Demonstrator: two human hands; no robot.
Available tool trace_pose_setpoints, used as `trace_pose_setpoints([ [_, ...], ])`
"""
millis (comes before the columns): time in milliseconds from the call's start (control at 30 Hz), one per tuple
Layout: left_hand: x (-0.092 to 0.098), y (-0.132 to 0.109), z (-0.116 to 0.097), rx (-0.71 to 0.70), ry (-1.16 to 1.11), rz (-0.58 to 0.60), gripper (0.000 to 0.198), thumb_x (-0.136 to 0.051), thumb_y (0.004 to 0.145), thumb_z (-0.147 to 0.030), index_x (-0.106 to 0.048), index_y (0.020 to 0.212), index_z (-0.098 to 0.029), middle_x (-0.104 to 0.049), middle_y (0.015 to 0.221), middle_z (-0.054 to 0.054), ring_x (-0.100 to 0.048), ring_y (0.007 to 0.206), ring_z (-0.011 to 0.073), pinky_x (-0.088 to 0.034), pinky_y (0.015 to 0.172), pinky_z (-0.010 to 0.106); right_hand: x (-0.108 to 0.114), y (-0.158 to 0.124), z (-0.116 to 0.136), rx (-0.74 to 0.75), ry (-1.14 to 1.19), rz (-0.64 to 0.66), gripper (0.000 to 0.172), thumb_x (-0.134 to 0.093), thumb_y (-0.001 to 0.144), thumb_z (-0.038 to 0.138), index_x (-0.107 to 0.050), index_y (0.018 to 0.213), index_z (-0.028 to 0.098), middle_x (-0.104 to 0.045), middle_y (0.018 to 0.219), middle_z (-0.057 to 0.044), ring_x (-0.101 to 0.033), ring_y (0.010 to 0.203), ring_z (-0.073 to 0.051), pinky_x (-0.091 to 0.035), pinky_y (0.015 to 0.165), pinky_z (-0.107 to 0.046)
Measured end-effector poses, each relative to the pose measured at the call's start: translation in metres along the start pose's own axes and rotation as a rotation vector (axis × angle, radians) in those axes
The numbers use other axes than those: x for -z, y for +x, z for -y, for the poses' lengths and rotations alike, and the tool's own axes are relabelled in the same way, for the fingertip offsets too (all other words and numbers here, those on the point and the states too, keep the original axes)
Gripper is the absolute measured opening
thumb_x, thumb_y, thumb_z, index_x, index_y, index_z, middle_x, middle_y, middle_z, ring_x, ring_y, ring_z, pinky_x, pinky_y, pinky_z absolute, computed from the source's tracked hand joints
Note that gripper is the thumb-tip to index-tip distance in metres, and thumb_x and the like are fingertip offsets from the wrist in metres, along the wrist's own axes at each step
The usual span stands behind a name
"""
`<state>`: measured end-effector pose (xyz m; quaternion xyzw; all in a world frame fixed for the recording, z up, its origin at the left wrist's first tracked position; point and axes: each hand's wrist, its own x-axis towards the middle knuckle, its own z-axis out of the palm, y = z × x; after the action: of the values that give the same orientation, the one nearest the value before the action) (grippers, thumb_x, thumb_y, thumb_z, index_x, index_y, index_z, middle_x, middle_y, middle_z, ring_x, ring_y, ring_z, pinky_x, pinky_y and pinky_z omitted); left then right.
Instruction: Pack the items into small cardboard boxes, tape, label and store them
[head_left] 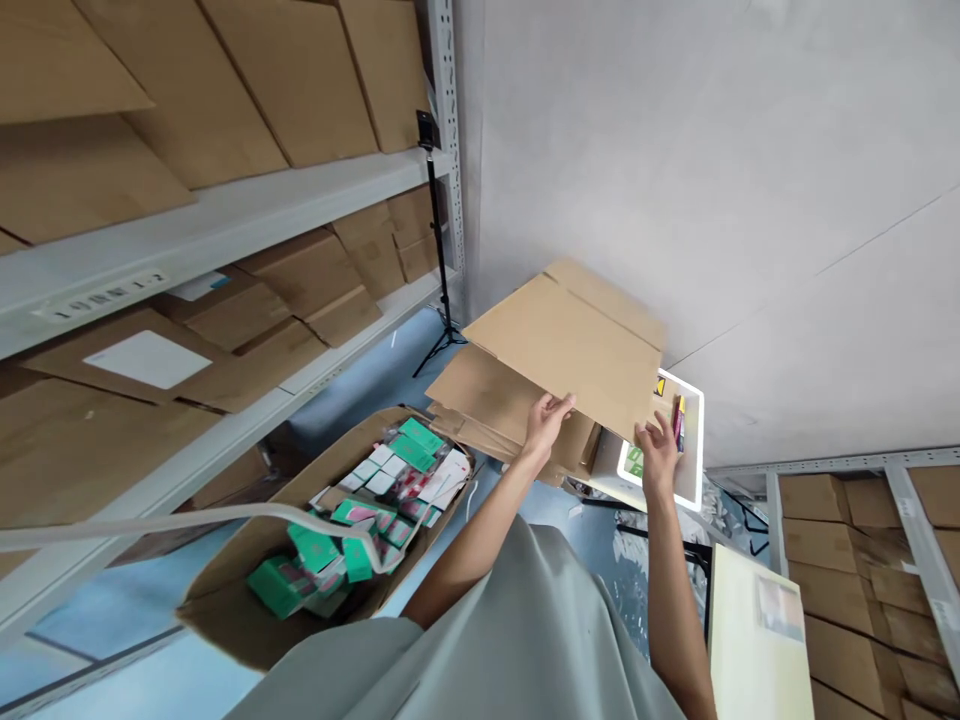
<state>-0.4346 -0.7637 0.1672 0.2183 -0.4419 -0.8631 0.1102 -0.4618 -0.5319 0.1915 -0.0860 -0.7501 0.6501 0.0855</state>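
Note:
A flattened cardboard box [577,335] is held up in front of me, tilted, with its far flap near the wall. My left hand [548,421] pinches its near edge, thumb on top. At the near right corner, my right hand [657,447] is closed on the same cardboard. Beneath it lie more flattened cardboard sheets [480,390], partly covered. Just past my right hand is a white bin [697,440] holding a few small coloured packs, some of it hidden by the hand and the cardboard.
Left of me, an open carton [225,600] holds many green and white small boxes. Shelves [360,190] loaded with cartons line the left side, with a black tripod [436,220] at their end. A pale yellow tabletop [739,650] and another carton rack [776,520] stand right.

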Motion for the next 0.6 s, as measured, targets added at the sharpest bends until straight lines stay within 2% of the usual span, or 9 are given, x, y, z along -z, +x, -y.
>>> trace_pose_setpoints([
  [167,-0.057,-0.031,-0.013,-0.040,0.100,0.268,0.045,-0.093,0.071,-0.058,-0.069,0.082,-0.020,-0.076,0.083,0.004,-0.072,0.083,0.0193,-0.057,0.078,0.029,0.072,-0.041,0.024,-0.005,0.040,-0.164,0.100,-0.091,0.073,0.054,-0.053,0.159,0.020,-0.079,0.122,-0.012,-0.076,0.106,-0.026,-0.062,0.092,-0.041],
  [267,-0.099,-0.053,-0.007,-0.014,0.118,0.523,0.046,-0.093,0.072,-0.058,-0.074,0.090,-0.020,-0.079,0.088,0.007,-0.074,0.085,0.0225,-0.059,0.079,0.032,0.123,-0.075,0.022,-0.056,0.010,-0.288,0.102,-0.093,0.071,0.055,-0.056,0.158,0.017,-0.080,0.119,-0.011,-0.076,0.112,-0.027,-0.061,0.104,-0.044],
  [333,-0.125,-0.070,0.005,0.031,0.103,0.660,0.047,-0.091,0.075,-0.059,-0.075,0.096,-0.020,-0.081,0.092,0.008,-0.075,0.087,0.0236,-0.059,0.082,0.033,0.161,-0.100,0.016,-0.112,-0.039,-0.389,0.104,-0.093,0.069,0.058,-0.056,0.157,0.017,-0.078,0.126,-0.014,-0.074,0.119,-0.030,-0.058,0.111,-0.048],
  [467,-0.168,-0.098,0.036,0.078,0.141,0.774,0.054,-0.082,0.080,-0.068,-0.072,0.097,-0.019,-0.078,0.093,0.007,-0.073,0.088,0.0228,-0.057,0.081,0.031,0.257,-0.154,0.008,-0.160,-0.248,-0.734,0.108,-0.083,0.072,0.073,-0.055,0.156,0.012,-0.065,0.151,-0.023,-0.064,0.140,-0.037,-0.051,0.120,-0.054],
  [600,-0.200,-0.124,0.075,0.022,0.291,0.851,0.056,-0.070,0.089,-0.073,-0.068,0.087,-0.018,-0.067,0.078,0.002,-0.062,0.077,0.0176,-0.047,0.068,0.026,0.371,-0.222,0.002,-0.212,-0.521,-1.132,0.116,-0.071,0.071,0.088,-0.057,0.154,0.007,-0.057,0.158,-0.028,-0.056,0.147,-0.044,-0.046,0.125,-0.057],
])
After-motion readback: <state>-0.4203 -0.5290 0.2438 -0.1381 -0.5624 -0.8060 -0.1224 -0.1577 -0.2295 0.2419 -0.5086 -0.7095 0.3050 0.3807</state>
